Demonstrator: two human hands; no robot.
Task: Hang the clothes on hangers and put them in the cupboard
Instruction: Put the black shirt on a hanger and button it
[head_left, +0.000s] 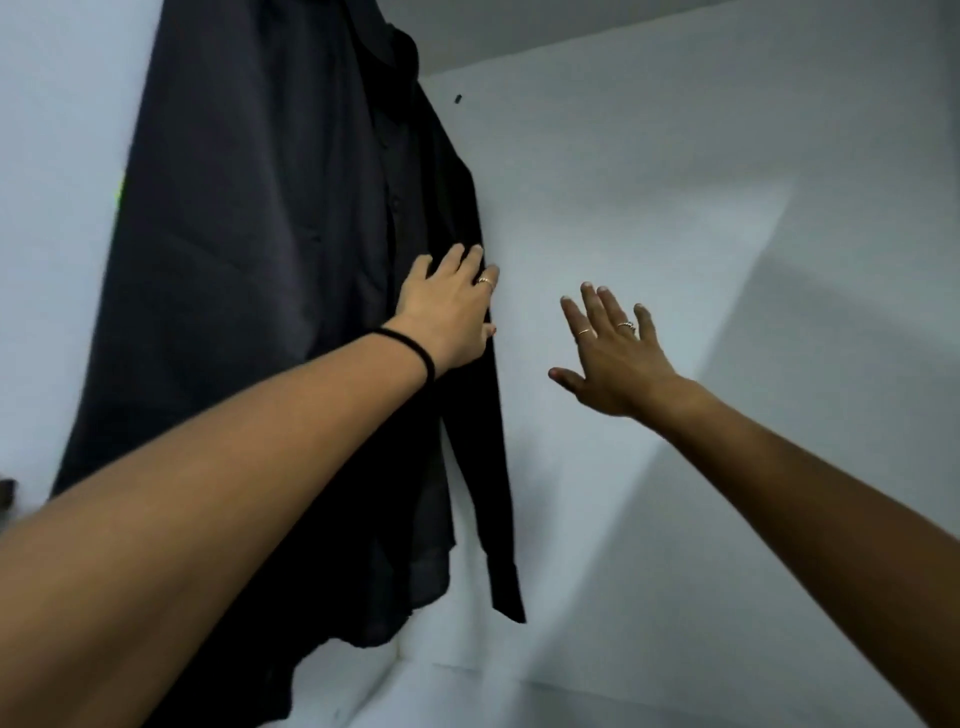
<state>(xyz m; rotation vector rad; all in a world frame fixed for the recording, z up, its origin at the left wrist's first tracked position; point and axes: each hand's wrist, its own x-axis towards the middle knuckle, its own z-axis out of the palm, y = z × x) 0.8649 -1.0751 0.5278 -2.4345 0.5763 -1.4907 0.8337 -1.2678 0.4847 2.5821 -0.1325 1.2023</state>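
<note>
Already the dark shirt (270, 291) hangs inside the white cupboard (675, 218), its collar up at the top and one sleeve trailing down below the left grip (449, 312), so this garment looks done, though the hanger itself is hidden by the cloth. The left grip lies flat on the shirt's front edge with fingers straight, pressing rather than holding, while the right grip (613, 358) hovers just beside it, spread and empty, before the bare back wall. Whether more clothes wait cannot be told.
</note>
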